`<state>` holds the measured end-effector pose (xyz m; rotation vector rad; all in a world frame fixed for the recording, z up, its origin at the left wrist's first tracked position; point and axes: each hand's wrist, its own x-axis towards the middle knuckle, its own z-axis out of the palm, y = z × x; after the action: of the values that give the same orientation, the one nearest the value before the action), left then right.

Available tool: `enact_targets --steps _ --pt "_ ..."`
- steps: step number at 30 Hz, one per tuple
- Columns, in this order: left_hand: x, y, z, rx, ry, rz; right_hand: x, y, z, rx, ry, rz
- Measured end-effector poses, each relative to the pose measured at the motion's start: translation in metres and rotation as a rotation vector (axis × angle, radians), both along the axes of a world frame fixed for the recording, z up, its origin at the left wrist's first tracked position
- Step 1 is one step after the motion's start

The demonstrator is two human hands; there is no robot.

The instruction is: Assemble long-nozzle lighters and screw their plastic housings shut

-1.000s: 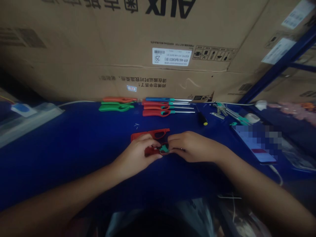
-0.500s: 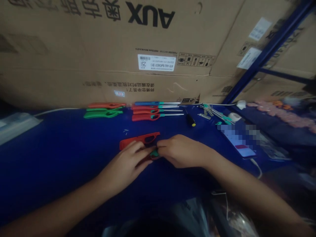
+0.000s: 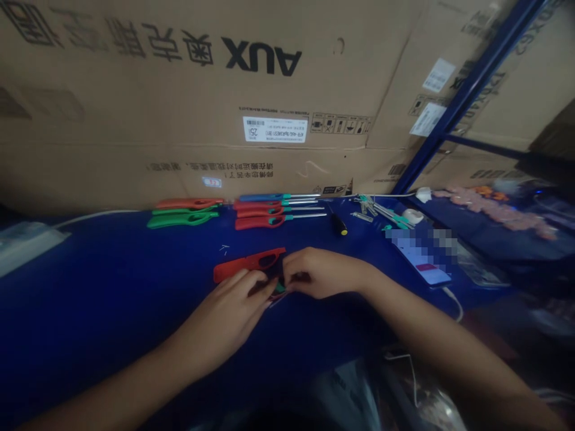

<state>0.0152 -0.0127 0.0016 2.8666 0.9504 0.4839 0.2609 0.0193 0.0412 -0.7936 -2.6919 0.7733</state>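
My left hand [image 3: 231,308] is closed around a lighter handle, most of which its fingers cover. A green trigger piece [image 3: 280,288] of that handle shows between my two hands. My right hand [image 3: 321,272] pinches at the trigger end; what its fingertips hold is hidden. Just beyond my left fingers lies a loose red handle shell [image 3: 238,267] with an oval trigger opening. Tiny metal pins [image 3: 224,248] are scattered behind that shell.
At the back lie red stick lighters [image 3: 258,222], a blue one [image 3: 260,197] and green handles [image 3: 182,220]. A black screwdriver [image 3: 338,224], metal tubes [image 3: 389,214] and a phone [image 3: 422,260] lie to the right. A large cardboard box [image 3: 179,120] walls the back.
The view has tilted up and shifted slightly right. My right fingers have curled more at the trigger end, and the handle in my left hand has tilted a little. The red shell stays put.
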Motion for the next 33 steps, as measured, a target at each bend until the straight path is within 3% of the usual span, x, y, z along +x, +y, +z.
enact_targets --steps 7,15,17,19,21,23,27,33 --pt "-0.001 0.003 0.002 -0.109 -0.031 -0.027 0.001 0.001 0.002 -0.001 0.002 0.035" --pt "0.000 0.004 -0.004 -0.110 -0.051 -0.011 0.006 0.007 0.000 -0.018 0.113 0.048" --pt "0.000 0.005 -0.004 -0.110 -0.052 -0.029 0.019 0.017 0.004 0.050 0.157 -0.101" --pt "0.000 0.005 -0.003 -0.106 -0.055 -0.042 0.041 0.030 0.009 0.216 0.088 -0.502" --pt "0.000 0.004 -0.002 -0.098 -0.058 -0.047 0.067 0.044 0.010 0.312 -0.158 -0.989" --pt "0.000 0.004 -0.003 -0.086 -0.064 -0.056 0.092 0.055 0.008 0.307 -0.250 -1.195" --pt "0.000 0.006 -0.006 -0.060 -0.109 -0.071 0.121 0.065 -0.006 0.213 -0.372 -1.370" --pt "-0.002 0.011 -0.013 -0.068 -0.164 -0.067 0.129 0.067 -0.014 0.177 -0.310 -1.429"
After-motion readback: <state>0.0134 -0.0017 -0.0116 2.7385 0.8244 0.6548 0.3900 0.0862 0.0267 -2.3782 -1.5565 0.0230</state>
